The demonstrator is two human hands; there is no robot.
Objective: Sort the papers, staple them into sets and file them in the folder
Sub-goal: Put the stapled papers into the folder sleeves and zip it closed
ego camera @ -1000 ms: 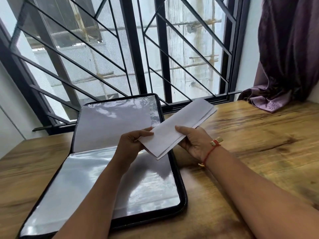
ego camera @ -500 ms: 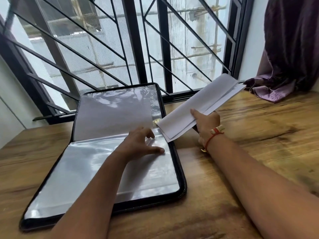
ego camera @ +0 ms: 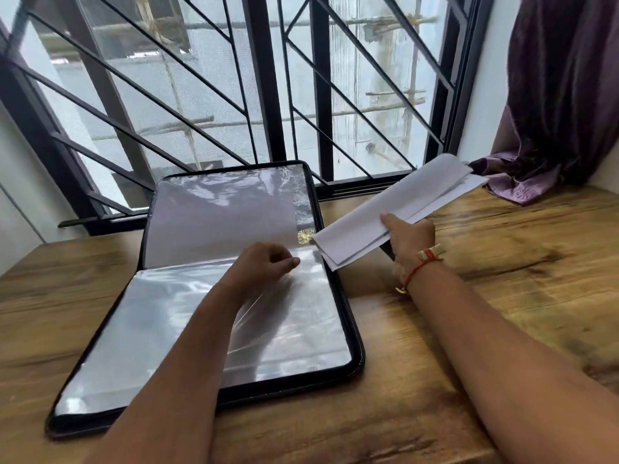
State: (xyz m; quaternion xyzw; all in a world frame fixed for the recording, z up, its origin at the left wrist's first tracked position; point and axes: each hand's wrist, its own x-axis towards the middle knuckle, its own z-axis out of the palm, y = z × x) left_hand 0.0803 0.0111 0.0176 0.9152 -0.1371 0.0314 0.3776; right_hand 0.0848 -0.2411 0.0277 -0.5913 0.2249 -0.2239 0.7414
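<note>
The left hand point(ego camera: 268, 266) lies on the lower page of a black zip-edged folder point(ego camera: 351, 329), which is spread open on the brown wooden bench point(ego camera: 502, 262) below a black window grille point(ego camera: 268, 95). Its fingers are curled in, the thumb tip pressed to the forefinger, and it seems to pinch the top film of a clear plastic sleeve point(ego camera: 187, 323) near the fold. The glare on the film makes the pinch hard to confirm, though a crease runs down the sleeve from under the wrist.

The right hand point(ego camera: 409, 244), with a red thread bracelet point(ego camera: 422, 265) at the wrist, grips a sheaf of white papers point(ego camera: 402, 199). Its thumb lies on top and its fingers are tucked beneath. The sheaf is off the bench and slants up toward a purple curtain point(ego camera: 552, 112) at the far right. Its near corner hangs just over the folder's right edge, close to a small gold fleck point(ego camera: 304, 236) on the upper page. The sheets are slightly fanned at both ends.
</note>
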